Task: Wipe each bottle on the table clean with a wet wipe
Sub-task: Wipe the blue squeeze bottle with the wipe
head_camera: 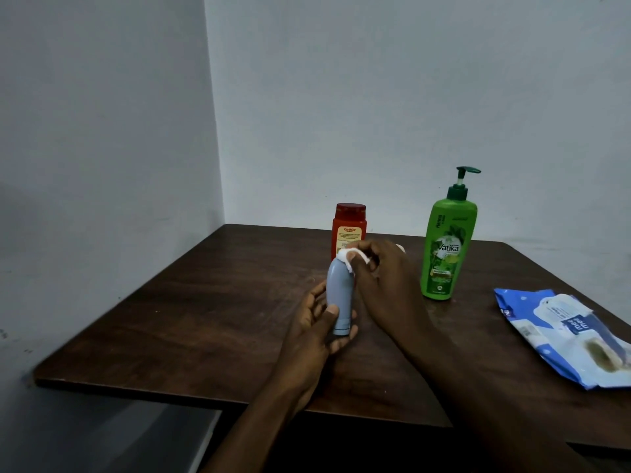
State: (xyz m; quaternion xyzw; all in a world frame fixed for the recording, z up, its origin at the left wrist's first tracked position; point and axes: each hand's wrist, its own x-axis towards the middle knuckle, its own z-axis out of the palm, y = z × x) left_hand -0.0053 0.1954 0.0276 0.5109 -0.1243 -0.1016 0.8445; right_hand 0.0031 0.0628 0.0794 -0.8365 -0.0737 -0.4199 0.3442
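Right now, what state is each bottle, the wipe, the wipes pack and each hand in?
Grey-blue bottle: held off the table, cap end down.
Wet wipe: bunched, pressed on that bottle's top.
Left hand: gripping the bottle.
Right hand: pinching the wipe.
Red bottle: upright, capped.
Green pump bottle: upright.
Wipes pack: lying flat.

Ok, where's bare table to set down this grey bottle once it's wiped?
The whole left half of the dark wooden table is bare, from the left hand to the wall. The right is crowded: red bottle, green pump bottle, blue wipes pack. A narrow strip lies between pump bottle and pack.
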